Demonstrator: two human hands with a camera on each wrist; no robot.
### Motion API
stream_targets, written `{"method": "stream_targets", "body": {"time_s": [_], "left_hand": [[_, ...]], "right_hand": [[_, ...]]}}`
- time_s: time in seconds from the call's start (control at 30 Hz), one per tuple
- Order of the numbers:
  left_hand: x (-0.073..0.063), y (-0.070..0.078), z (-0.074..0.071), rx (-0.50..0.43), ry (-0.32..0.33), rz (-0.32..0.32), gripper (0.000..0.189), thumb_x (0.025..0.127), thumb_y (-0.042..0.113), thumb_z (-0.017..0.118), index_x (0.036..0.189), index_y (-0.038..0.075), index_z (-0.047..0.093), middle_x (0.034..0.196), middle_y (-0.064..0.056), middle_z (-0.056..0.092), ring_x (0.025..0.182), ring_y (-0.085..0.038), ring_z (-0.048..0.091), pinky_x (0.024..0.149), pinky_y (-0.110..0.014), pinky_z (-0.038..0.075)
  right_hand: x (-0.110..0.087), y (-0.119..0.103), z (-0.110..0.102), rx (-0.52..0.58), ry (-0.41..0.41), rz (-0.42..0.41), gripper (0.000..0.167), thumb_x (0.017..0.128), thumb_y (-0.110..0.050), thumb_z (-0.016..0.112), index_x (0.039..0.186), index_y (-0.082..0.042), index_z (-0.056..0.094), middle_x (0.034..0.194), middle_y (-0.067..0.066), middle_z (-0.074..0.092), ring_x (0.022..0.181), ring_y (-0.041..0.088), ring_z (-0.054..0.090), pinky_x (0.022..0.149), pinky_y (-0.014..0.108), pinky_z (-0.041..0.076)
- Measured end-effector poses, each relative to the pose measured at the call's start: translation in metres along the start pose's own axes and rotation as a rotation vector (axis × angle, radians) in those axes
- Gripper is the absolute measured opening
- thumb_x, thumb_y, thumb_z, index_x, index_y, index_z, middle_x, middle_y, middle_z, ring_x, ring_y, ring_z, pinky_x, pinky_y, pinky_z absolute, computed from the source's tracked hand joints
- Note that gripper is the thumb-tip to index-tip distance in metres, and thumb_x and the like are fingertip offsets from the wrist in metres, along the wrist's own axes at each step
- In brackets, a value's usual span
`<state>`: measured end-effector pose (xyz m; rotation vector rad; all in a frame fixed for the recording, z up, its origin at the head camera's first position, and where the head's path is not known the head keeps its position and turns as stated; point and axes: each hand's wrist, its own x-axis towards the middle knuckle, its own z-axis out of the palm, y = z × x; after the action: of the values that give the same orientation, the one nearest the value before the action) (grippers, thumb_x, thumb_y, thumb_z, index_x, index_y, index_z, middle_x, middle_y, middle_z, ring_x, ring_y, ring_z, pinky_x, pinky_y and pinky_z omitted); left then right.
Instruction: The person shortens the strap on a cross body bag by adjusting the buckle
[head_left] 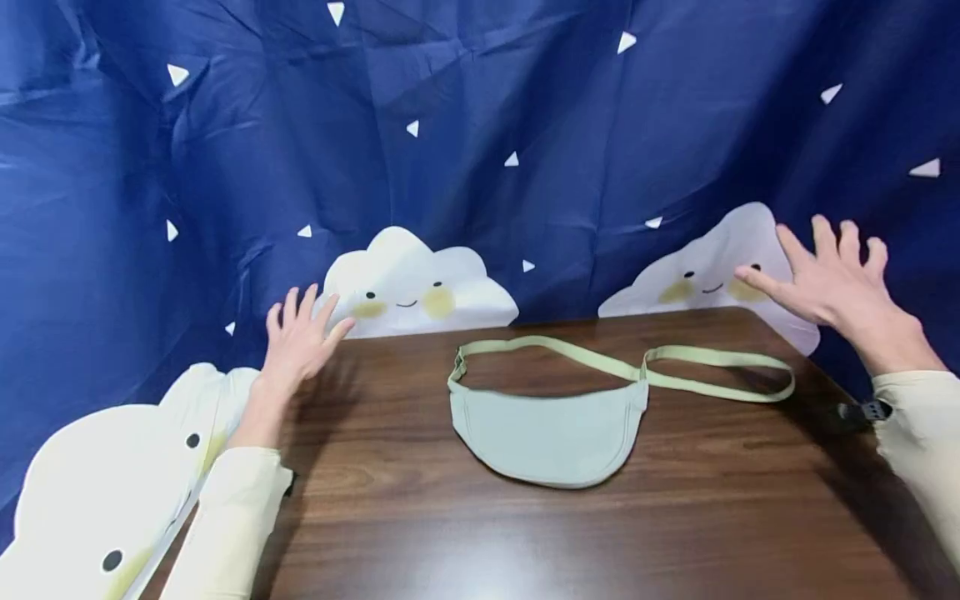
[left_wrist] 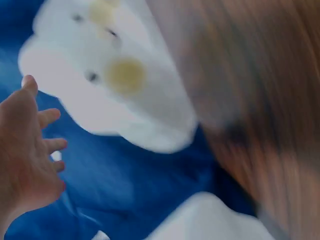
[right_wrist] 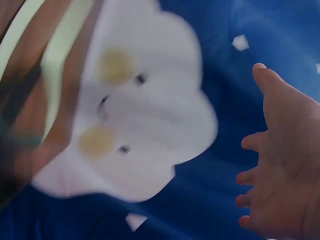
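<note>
A pale mint crescent-shaped sling bag (head_left: 551, 435) lies flat on the brown wooden table (head_left: 375, 517), its curved edge toward me. Its light green strap (head_left: 577, 354) arches behind it, and a loop of the strap stretches off to the right. A small buckle (head_left: 459, 362) joins strap and bag at the left corner. My left hand (head_left: 300, 337) is raised over the table's left side, fingers spread, holding nothing. Over at the far right my right hand (head_left: 843, 283) is also lifted with spread fingers and bare palm, beyond the strap's loop. Both hands are apart from the bag.
A dark blue curtain (head_left: 465, 150) with white triangles and smiling clouds hangs behind the table and along its left side. One white cloud (head_left: 416, 287) meets the table's back edge. A dark band with a black fitting (head_left: 862, 412) sits at the right cuff.
</note>
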<state>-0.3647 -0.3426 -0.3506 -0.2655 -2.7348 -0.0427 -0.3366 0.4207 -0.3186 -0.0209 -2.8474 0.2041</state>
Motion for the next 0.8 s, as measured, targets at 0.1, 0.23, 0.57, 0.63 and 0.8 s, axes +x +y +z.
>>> {"method": "stream_targets", "body": {"time_s": [0.1,0.23,0.57,0.63,0.8], "left_hand": [[0.001,-0.002,0.006,0.023,-0.044,0.008,0.074,0.102,0.065,0.040,0.153,0.011,0.043,0.160,-0.027,0.024,0.147,-0.051,0.010,0.112,-0.069,0.004],[0.009,0.018,0.020,-0.007,-0.170,0.026,0.070,0.103,0.061,0.045,0.151,0.009,0.047,0.154,-0.025,0.039,0.142,-0.049,0.029,0.109,-0.069,0.019],[0.055,0.166,0.059,-0.137,-0.431,-0.062,0.059,0.096,0.069,0.052,0.088,0.012,0.068,0.097,-0.010,0.066,0.087,-0.031,0.064,0.076,-0.050,0.051],[0.056,0.187,0.070,-0.109,-0.416,-0.082,0.049,0.097,0.058,0.060,0.083,0.012,0.066,0.091,-0.011,0.064,0.081,-0.031,0.063,0.076,-0.050,0.051],[0.051,0.212,0.081,-0.073,-0.316,-0.052,0.029,0.098,0.024,0.068,0.074,0.013,0.058,0.072,-0.006,0.056,0.062,-0.025,0.057,0.065,-0.046,0.052]], "right_hand": [[0.001,0.000,0.004,0.000,0.004,-0.017,0.104,0.093,-0.077,0.043,0.159,-0.002,0.018,0.152,0.042,0.008,0.137,0.063,0.000,0.098,0.079,0.000],[0.006,-0.012,0.016,0.026,0.030,-0.083,0.094,0.095,-0.074,0.045,0.152,0.001,0.033,0.148,0.040,0.022,0.131,0.063,0.018,0.091,0.079,0.014],[0.038,-0.144,0.035,0.076,-0.024,-0.407,0.067,0.099,-0.060,0.055,0.132,-0.002,0.064,0.137,0.027,0.055,0.126,0.049,0.049,0.092,0.070,0.039],[0.039,-0.167,0.035,0.133,-0.073,-0.474,0.058,0.100,-0.054,0.058,0.128,-0.004,0.068,0.130,0.023,0.061,0.120,0.044,0.055,0.090,0.065,0.044],[0.039,-0.204,0.030,0.365,-0.198,-0.596,0.037,0.102,-0.037,0.063,0.119,-0.005,0.072,0.113,0.008,0.071,0.100,0.029,0.067,0.088,0.051,0.051]]}}
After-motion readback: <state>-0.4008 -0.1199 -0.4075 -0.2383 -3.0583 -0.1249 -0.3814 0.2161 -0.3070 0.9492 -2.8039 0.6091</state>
